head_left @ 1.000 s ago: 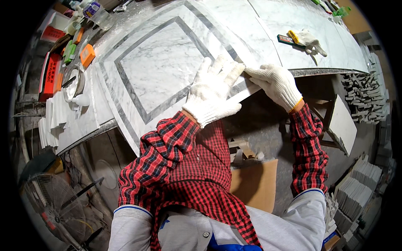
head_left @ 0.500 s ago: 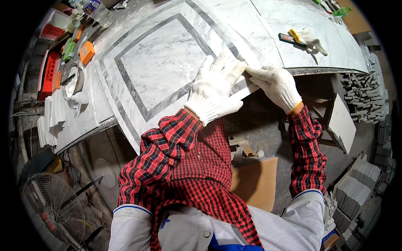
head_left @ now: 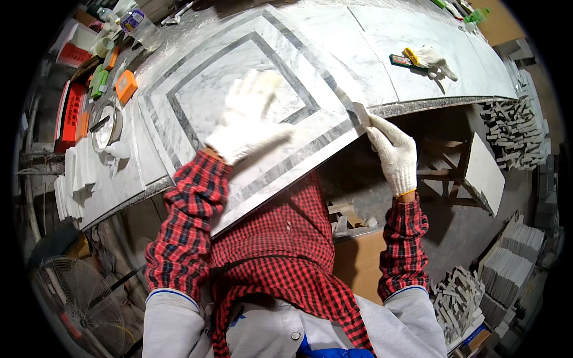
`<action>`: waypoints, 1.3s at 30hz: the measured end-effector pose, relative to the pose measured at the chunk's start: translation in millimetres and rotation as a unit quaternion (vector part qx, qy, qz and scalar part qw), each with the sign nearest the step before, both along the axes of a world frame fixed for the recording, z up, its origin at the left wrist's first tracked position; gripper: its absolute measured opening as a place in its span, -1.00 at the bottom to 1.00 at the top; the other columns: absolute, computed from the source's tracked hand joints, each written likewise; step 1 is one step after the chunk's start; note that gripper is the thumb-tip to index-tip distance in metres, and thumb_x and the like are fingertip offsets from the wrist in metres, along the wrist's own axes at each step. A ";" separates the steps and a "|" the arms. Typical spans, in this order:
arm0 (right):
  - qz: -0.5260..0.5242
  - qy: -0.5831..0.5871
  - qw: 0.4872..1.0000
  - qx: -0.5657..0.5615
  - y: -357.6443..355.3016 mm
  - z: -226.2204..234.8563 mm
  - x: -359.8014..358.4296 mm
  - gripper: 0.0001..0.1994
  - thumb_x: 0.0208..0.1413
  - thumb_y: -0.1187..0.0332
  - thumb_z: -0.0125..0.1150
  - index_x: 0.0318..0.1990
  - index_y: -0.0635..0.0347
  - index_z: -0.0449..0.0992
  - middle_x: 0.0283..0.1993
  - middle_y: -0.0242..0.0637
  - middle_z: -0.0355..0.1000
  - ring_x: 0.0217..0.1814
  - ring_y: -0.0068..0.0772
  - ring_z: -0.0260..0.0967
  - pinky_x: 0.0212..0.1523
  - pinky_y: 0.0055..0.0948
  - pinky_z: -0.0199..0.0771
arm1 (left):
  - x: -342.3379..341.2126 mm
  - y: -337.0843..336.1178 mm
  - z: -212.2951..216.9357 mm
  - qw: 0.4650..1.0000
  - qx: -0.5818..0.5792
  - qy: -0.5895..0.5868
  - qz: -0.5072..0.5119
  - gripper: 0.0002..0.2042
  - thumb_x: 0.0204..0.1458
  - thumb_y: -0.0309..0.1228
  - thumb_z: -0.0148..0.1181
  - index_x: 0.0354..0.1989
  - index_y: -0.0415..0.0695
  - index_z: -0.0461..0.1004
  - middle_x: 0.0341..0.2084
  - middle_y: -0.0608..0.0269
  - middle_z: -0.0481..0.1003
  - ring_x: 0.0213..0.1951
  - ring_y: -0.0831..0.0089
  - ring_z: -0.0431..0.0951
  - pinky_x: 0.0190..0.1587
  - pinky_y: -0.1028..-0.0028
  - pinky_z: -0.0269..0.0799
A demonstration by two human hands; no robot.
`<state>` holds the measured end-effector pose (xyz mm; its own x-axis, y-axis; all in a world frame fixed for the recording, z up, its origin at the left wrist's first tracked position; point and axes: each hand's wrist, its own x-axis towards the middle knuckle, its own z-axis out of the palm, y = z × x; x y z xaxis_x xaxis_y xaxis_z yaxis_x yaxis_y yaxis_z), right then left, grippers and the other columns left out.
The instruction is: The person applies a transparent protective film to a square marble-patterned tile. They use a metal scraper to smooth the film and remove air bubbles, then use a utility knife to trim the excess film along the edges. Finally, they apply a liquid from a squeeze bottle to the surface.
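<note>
A square white marble panel (head_left: 256,203) with dark grey inlaid bands lies on the worktable, its near corner jutting past the table edge. My left hand (head_left: 245,116), in a white knitted glove, is over the panel's middle with its fingers spread; it is slightly blurred. At the panel's right corner, my gloved right hand (head_left: 394,149) pinches a small flat pale piece (head_left: 362,113) between thumb and fingers. That piece stands against or right beside the corner; its exact kind is unclear.
A spare glove (head_left: 433,59) lies by a small dark green case (head_left: 406,61) on the right slab. At left are a bowl of white paste (head_left: 106,122), an orange box (head_left: 126,86) and a plastic bottle (head_left: 140,27). A fan (head_left: 80,304) and stacked stone strips (head_left: 513,253) stand below.
My left hand has swept left across the panel, away from the right corner. My right hand has drawn nearer to me, turned upward, and its pinched piece now shows.
</note>
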<state>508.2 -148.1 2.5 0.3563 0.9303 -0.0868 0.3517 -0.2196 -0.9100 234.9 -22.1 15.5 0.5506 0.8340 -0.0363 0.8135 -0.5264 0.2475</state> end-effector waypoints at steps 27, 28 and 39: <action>-0.032 -0.149 0.978 0.145 -40.7 7.4 -88.3 -0.82 0.01 0.39 0.45 -0.21 0.14 0.67 -0.40 -0.22 0.55 -0.37 -0.16 0.51 -0.32 -0.27 0.50 | -13.7 -59.1 33.3 0.939 -0.206 -0.259 -0.098 -0.89 0.04 -0.45 0.33 -0.40 -0.24 0.65 -0.46 0.04 0.64 -0.41 0.20 0.67 -0.30 0.34 0.54; -0.063 -0.095 0.987 0.111 -42.4 6.2 -80.0 -0.82 0.03 0.43 0.43 -0.18 0.17 0.67 -0.38 -0.20 0.56 -0.35 -0.18 0.53 -0.29 -0.31 0.51 | -18.2 -54.4 30.4 0.935 -0.210 -0.262 -0.114 -0.90 0.04 -0.45 0.33 -0.41 -0.23 0.65 -0.46 0.04 0.64 -0.41 0.19 0.66 -0.30 0.33 0.54; -0.036 -0.228 0.973 0.031 -2.0 -1.2 -34.5 -0.56 0.14 0.35 0.34 0.21 0.00 0.53 -0.42 -0.16 0.47 -0.36 -0.10 0.47 -0.30 -0.26 0.46 | -61.2 95.0 -27.8 0.973 0.183 -0.117 -0.073 -0.41 0.25 0.18 0.01 0.16 -0.07 0.51 0.21 -0.02 0.48 0.33 0.01 0.36 0.39 0.06 0.20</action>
<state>473.7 -150.1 1.3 0.4085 0.9003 0.1503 0.7075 -0.2083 -0.6753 173.7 72.9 -12.3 0.6210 0.6803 0.3892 0.6674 -0.7194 0.1924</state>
